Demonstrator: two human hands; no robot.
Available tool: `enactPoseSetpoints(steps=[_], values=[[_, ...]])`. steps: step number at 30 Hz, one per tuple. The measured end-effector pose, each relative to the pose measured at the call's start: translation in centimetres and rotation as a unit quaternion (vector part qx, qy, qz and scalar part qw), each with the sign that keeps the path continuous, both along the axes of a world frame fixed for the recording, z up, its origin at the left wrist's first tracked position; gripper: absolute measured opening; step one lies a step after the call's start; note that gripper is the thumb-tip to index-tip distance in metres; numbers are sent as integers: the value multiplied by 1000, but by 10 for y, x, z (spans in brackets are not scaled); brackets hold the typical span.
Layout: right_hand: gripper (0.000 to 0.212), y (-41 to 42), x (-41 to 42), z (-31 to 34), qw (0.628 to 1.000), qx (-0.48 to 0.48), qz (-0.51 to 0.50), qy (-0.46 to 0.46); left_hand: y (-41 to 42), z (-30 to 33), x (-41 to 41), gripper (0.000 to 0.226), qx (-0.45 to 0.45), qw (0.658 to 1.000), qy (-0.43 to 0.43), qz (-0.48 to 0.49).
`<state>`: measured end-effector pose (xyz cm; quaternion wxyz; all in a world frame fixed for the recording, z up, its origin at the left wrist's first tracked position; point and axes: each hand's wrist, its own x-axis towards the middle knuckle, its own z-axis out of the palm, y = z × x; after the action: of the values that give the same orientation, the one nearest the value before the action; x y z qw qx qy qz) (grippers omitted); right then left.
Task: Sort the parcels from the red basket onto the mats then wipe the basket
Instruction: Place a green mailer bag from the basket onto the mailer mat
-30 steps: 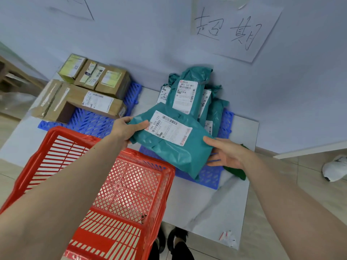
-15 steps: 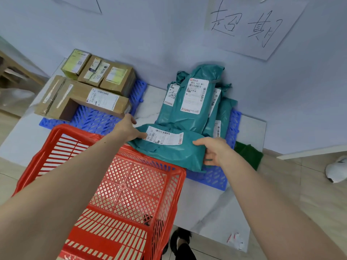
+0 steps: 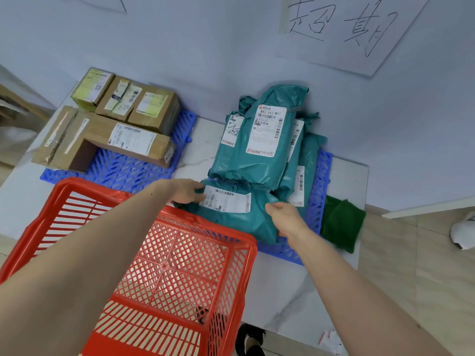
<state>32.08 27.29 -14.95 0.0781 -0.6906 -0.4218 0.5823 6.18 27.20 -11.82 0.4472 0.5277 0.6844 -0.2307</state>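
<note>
A teal parcel with a white label lies at the front of the right blue mat, in front of a pile of teal parcels. My left hand grips its left end. My right hand holds its right end, fingers curled on the plastic. The red basket stands just in front, below my arms, with no parcels inside. Several cardboard boxes sit on the left blue mat.
A folded green cloth lies to the right of the right mat. A handwritten paper sign hangs on the wall above. My shoes show at the white floor sheet's front edge; a white shoe lies at far right.
Both hands have lowered the teal parcel from the air above the basket onto the front of the right mat, against the pile.
</note>
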Motion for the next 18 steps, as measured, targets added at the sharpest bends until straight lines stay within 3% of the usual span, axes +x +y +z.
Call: enactPoseSetpoints(steps=[2,6,18], values=[[45,-7,-5,-2,999,-7,26,21,-2,-9,-4,66,-39,999,-5,-8],[56,-22,-5,-26,996,-17,72,59,1,-22,-11,74,-93,994,9,-53],[67,-31,-8,-75,995,2,81,50,11,-73,-7,91,-124,987,46,-87]])
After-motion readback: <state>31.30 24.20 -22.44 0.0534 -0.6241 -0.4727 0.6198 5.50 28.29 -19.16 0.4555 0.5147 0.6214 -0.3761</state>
